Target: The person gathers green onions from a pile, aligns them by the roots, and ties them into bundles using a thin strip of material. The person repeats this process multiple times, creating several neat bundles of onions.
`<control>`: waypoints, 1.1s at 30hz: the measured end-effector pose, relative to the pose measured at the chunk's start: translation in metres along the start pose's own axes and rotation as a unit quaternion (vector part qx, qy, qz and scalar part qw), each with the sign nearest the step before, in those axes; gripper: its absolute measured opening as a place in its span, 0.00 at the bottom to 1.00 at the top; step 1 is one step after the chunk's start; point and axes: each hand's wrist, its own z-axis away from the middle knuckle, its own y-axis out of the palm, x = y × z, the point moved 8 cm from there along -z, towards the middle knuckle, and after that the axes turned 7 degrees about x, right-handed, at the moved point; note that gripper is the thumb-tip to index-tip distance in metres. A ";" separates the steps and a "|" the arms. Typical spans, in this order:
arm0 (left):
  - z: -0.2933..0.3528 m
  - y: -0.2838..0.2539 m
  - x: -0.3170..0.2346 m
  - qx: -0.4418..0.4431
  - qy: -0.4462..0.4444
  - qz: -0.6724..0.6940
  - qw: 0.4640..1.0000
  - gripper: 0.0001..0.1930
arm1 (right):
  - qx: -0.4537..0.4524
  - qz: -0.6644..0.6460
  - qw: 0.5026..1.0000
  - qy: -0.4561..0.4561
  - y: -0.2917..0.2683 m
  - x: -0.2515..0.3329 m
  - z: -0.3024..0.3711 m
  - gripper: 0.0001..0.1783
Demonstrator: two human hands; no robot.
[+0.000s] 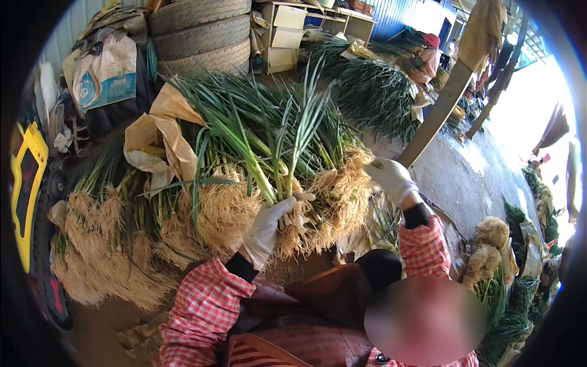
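Note:
My left hand (269, 229), in a white glove, is closed around a few green onions (292, 156) near their root end. Their green leaves stand upright and their pale roots hang below the glove. My right hand (392, 179), also gloved, is at the right edge of the pile, its fingertips drawn together beside a tangle of straw-coloured roots (351, 189). What those fingers hold, if anything, I cannot make out. Behind both hands lies a large heap of green onions (244, 116), leaves pointing away and roots toward me.
More rooted onions (110, 244) lie at the left, next to crumpled brown paper (162, 137). Stacked tyres (202, 37) stand behind. A wooden post (437, 116) slants up at the right. Another onion heap (373, 85) and a person in a red hat (428, 58) are farther back.

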 end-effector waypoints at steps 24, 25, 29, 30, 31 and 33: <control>-0.008 -0.039 0.048 -0.113 -0.076 -0.094 0.986 0.16 | 0.167 -0.246 0.946 -0.126 0.140 0.105 -0.070 0.17; -0.009 -0.036 0.046 -0.101 -0.073 -0.084 0.989 0.17 | 0.164 -0.258 0.944 -0.125 0.139 0.105 -0.068 0.16; -0.004 -0.012 0.037 -0.032 -0.105 0.022 0.994 0.18 | 0.030 -0.131 0.976 -0.172 0.115 0.115 -0.049 0.16; -0.002 -0.015 0.039 -0.038 -0.090 0.036 0.995 0.16 | 0.025 -0.143 0.972 -0.183 0.114 0.120 -0.044 0.14; -0.004 -0.023 0.042 -0.050 -0.074 0.031 0.995 0.16 | 0.071 -0.237 0.953 -0.176 0.119 0.123 -0.038 0.13; -0.009 -0.028 0.038 -0.069 -0.044 0.020 0.996 0.15 | 0.158 -0.417 0.882 -0.154 0.130 0.127 -0.021 0.12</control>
